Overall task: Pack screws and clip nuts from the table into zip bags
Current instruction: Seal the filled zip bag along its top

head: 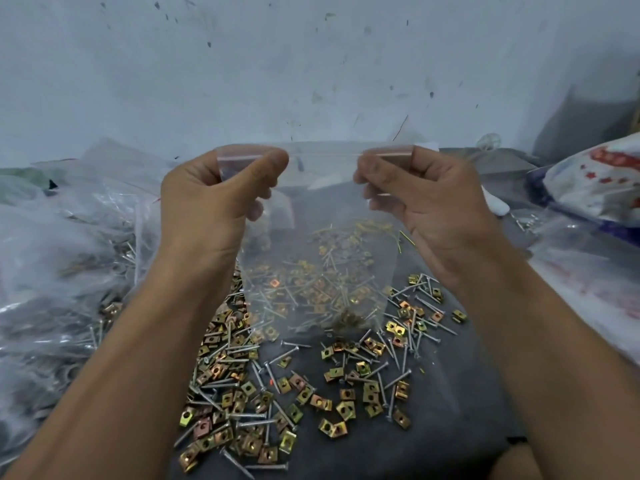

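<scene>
Nuts (pixel 298 393) and screws (pixel 398 344) litter the near table (pixel 450 427). Left hand (pixel 211 199) and right hand (pixel 426 199) pinch a bag's (pixel 322 237) top corners; plastic heaps (pixel 62 254) lie left.

- A pale grey-blue wall (pixel 311 64) fills the far half of the view, flecked with dark specks and scuffs.
- A thin dark scratch (pixel 400 128) marks the wall right of centre.
- Below it lies the surface (pixel 450 393), covered in dark grey cloth.
- On the left, heaped clear plastic (pixel 52 254) spreads from near to far.
- At far right sits a white sack (pixel 599 178) with red print.
- The light is soft, even and cool.
</scene>
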A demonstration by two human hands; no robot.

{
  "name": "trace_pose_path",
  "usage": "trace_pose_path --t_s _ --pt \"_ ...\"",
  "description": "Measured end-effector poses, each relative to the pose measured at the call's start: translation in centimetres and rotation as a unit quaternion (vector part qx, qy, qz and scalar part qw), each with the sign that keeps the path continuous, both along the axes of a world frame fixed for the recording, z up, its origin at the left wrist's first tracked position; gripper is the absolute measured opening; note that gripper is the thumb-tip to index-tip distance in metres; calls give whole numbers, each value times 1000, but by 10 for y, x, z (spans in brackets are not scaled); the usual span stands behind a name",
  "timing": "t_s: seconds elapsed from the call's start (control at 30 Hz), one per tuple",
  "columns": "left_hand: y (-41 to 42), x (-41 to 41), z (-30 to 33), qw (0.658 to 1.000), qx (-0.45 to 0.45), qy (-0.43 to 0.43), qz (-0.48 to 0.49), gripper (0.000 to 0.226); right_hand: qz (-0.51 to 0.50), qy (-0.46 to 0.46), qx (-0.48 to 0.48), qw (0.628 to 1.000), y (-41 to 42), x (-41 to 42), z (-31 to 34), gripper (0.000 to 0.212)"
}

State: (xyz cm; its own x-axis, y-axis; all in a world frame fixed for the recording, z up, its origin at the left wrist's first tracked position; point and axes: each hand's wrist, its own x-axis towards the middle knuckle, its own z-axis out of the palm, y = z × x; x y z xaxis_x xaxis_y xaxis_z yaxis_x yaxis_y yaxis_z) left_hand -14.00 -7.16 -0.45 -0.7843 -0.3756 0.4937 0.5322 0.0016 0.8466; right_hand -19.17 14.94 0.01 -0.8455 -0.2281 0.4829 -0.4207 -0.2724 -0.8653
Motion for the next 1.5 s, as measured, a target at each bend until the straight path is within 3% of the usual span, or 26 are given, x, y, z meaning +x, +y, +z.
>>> trace_pose_path --t_s 0.27,0.77,1.2,1.33,1.5 --pt "0 0 0 1000 1 5 -12 4 7 3 -8 1000 -3 4 3 6" --pt "-2 -5 -3 1000 -4 11 -8 6 10 -10 -16 1000 0 1 3 5" --pt "1 -3 -5 1000 5 -3 -8 16 29 -25 -2 999 -2 3 0 43" --pt "6 -1 -4 1000 16 -4 -14 22 26 -11 19 999 -5 4 -2 45" --pt "6 4 0 999 9 11 -45 13 9 23 12 1000 -5 3 -1 37"
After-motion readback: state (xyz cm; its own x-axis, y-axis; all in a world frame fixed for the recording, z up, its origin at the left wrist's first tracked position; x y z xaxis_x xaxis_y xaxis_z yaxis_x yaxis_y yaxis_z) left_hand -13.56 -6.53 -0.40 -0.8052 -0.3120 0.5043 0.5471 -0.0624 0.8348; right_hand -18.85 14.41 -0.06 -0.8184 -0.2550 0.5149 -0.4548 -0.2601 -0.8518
